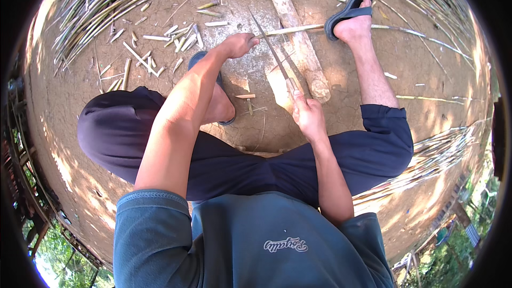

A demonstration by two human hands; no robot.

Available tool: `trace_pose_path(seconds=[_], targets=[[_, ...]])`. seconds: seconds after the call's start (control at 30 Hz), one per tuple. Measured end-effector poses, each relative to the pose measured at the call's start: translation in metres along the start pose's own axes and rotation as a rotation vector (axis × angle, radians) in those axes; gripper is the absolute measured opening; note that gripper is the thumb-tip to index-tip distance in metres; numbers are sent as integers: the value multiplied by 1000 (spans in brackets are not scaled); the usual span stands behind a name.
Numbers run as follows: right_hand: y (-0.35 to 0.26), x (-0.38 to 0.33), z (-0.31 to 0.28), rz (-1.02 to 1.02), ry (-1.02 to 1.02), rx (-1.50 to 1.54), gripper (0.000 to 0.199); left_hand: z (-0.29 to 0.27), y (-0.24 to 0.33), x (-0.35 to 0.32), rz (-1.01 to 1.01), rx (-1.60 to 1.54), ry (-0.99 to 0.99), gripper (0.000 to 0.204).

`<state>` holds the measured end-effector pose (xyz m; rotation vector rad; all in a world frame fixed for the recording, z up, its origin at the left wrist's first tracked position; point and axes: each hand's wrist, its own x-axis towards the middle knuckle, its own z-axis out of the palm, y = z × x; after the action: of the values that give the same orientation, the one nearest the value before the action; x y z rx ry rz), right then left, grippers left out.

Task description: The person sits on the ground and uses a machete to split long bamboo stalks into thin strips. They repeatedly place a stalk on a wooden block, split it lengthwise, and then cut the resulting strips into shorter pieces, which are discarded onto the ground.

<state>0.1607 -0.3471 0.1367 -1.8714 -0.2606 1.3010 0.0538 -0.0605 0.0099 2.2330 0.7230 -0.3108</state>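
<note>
My left hand (242, 46) is closed round the left end of a long thin cane stalk (288, 30). The stalk runs right across a thick wooden log (309, 64), past my right foot in its dark sandal (341, 18), and on to the far right. In my right hand (309, 116) is the wooden handle of a long-bladed knife (273, 50). Its blade points up and to the left, crossing the stalk just right of my left hand. Whether the edge touches the stalk, I cannot tell.
Cut cane pieces (186, 38) lie scattered on the dirt at left. Bundles of long stalks (112, 8) curve along the far side, with another pile (442, 154) at right. A pale flat piece of wood (280, 86) lies beside the log. My left foot's sandal (229, 120) is near the middle.
</note>
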Motion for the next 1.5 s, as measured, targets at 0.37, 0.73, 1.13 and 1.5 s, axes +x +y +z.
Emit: trace_pose_path(seconds=[0.37, 0.73, 1.13, 1.5], targets=[[11, -26, -5, -25, 32, -193, 52, 14, 24, -19, -106, 93, 168, 38], [16, -25, -5, -97, 56, -397, 51, 18, 24, -19, -91, 121, 208, 37], [22, -21, -4, -95, 26, -353, 48, 14, 26, -19, -82, 125, 167, 35], [37, -17, -3, -99, 49, -330, 48, 13, 26, -16, -98, 168, 147, 36]])
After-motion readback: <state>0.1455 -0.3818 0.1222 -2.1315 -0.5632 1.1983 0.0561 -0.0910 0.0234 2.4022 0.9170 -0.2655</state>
